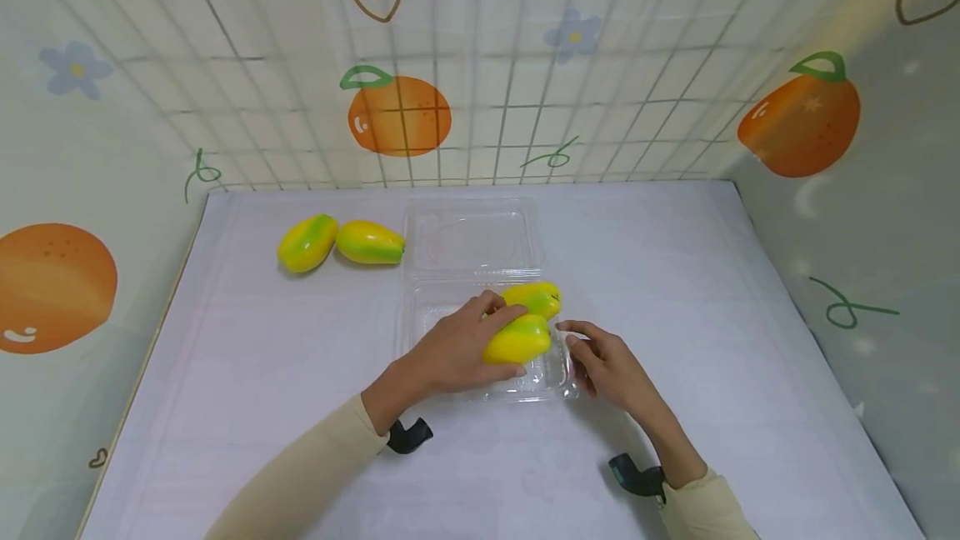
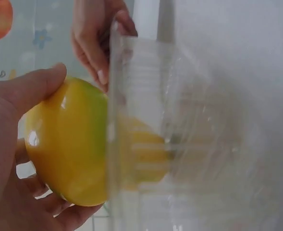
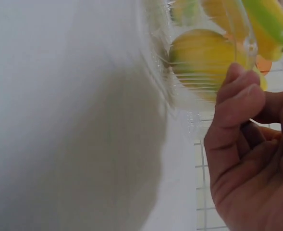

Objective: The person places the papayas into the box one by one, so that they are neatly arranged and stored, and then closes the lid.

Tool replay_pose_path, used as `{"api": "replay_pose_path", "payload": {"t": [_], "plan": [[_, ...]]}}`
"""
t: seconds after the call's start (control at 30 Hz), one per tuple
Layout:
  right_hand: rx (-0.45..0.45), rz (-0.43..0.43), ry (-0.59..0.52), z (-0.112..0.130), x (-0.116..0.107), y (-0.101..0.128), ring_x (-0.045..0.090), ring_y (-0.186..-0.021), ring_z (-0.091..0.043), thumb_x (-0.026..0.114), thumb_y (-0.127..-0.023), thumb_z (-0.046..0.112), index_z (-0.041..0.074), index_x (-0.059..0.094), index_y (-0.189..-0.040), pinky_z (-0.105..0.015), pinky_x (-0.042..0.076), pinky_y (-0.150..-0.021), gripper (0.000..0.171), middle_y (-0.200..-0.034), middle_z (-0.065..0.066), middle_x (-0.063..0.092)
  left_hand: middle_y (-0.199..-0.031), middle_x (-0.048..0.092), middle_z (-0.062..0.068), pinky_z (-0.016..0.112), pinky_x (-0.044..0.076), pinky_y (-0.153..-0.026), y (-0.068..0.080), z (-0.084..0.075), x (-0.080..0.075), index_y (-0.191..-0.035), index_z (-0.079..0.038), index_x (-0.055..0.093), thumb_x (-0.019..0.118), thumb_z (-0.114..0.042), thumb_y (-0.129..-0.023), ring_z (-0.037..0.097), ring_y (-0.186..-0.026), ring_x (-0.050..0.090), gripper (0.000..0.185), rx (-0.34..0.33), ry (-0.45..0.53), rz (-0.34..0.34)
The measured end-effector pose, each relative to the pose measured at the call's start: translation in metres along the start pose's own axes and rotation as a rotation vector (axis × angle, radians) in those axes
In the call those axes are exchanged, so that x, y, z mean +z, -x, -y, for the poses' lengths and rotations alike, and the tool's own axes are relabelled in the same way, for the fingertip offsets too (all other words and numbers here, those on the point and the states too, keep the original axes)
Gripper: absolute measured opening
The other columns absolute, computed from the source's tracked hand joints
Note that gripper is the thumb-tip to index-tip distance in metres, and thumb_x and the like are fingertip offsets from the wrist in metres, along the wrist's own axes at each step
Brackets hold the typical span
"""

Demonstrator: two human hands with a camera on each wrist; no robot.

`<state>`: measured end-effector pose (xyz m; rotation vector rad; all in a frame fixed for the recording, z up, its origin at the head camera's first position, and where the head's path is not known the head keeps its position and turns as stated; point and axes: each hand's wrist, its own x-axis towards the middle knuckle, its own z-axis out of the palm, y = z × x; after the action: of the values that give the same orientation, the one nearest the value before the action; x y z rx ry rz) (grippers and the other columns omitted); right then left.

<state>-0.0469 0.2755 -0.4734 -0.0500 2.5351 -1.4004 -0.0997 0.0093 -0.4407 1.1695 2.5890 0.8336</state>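
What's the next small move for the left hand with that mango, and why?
Probably lower the yellow-green toy mango onto the floor of the clear plastic clamshell tray and release. The left hand grips it over the tray beside a second mango already inside, while the right hand steadies the tray's rim.

a glossy yellow-green mango (image 1: 517, 340) lies on its side in the near half of a clear plastic clamshell box (image 1: 557, 373). the box stands open on the white surface, its lid flat behind. a second mango (image 1: 534, 297) lies just behind the first, touching it.
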Motion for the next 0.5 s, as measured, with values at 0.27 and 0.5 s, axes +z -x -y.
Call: {"api": "replay_pose_path", "payload": {"t": [0.27,0.5], "plan": [[-0.036,0.010,-0.007,-0.004,-0.002,0.000,0.050,-0.048,-0.020,0.050,-0.108,0.018,0.001,0.054,-0.139,-0.028,0.048,-0.044,0.035,-0.068,-0.006,0.057,-0.130,0.054,0.002,0.032,0.050,-0.092,-0.003,-0.002,0.016,-0.145,-0.023,0.050,0.074,-0.051,-0.088,0.019,-0.112,0.052,0.068,0.079,-0.152,-0.077],[-0.050,0.013,0.002,-0.006,-0.001,-0.001,0.050,-0.047,-0.020,0.048,-0.109,0.020,0.002,0.055,-0.137,-0.029,0.048,-0.044,0.034,-0.066,-0.005,0.057,-0.133,0.050,0.005,0.029,0.050,-0.090,-0.003,-0.007,0.020,-0.147,-0.024,0.051,0.074,-0.051,-0.089,0.020,-0.111,0.050,0.069,0.067,-0.181,-0.068]]}}
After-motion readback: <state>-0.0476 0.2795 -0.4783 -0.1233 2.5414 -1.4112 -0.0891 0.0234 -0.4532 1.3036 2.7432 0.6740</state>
